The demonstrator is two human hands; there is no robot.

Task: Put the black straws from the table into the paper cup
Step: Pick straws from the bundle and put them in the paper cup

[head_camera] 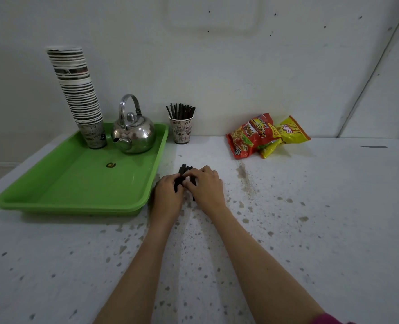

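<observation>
Two bare hands meet over a small bundle of black straws (pixel 182 170) on a speckled white table (pixel 310 218), just right of a green plastic tray (pixel 76 183). The left hand (pixel 167 195) lies knuckles-up w/ fingers curled round the near part of the bundle; the right hand (pixel 205 185) presses in from the other side, fingertips pinching the same straws. Both are closed on the bundle, which sits between them, its far ends poking out beyond the fingers & a few near ends showing under the right palm. Whether the bundle rests on the table or is lifted off it can't be told.

Farther back, near the wall, a printed paper cup (pixel 181 129) stands upright just beside the tray's far right corner, already bristling w/ black straws (pixel 181 111). On the tray: a tall stack of paper cups (pixel 76 90) & a steel kettle (pixel 134 134), side by side at the far end. To the right, well apart from the hands, lie a red snack bag (pixel 247 136) & a yellow snack bag (pixel 292 130), overlapping.
</observation>
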